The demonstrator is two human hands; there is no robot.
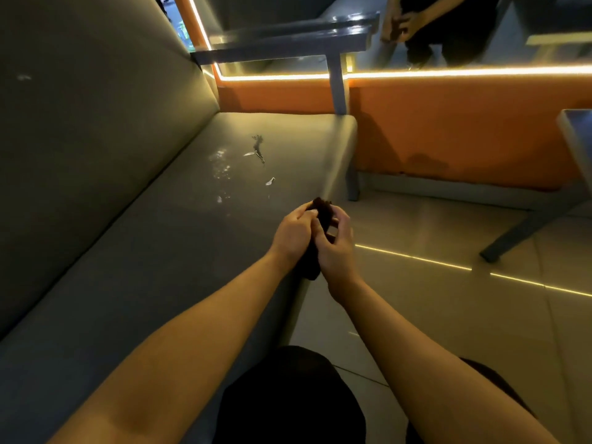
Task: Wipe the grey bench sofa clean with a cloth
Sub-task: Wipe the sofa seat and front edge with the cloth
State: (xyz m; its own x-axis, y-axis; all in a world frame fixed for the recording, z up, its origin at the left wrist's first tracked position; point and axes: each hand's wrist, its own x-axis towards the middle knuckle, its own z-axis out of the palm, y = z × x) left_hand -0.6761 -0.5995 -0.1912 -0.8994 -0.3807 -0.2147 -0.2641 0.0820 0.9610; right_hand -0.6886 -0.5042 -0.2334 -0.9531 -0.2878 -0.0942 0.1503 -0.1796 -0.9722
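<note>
Casual eatery with booth seating.
A grey padded bench [160,251] with a tall backrest [96,123] runs up to an orange partition [448,129] edged by a glowing light strip [448,73]; a grey table [282,48] on a metal leg stands at its far end, another table [576,136] at the right edge, over a pale tiled floor [448,315]. Scraps [258,149] and shiny smears [221,165] lie on the seat.

Dark bunched cloth [323,212] over front edge of debris-flecked grey bench sofa [153,257]

Single head cam, wide-angle, aimed fwd + down along bench sofa [160,267], close range.
</note>
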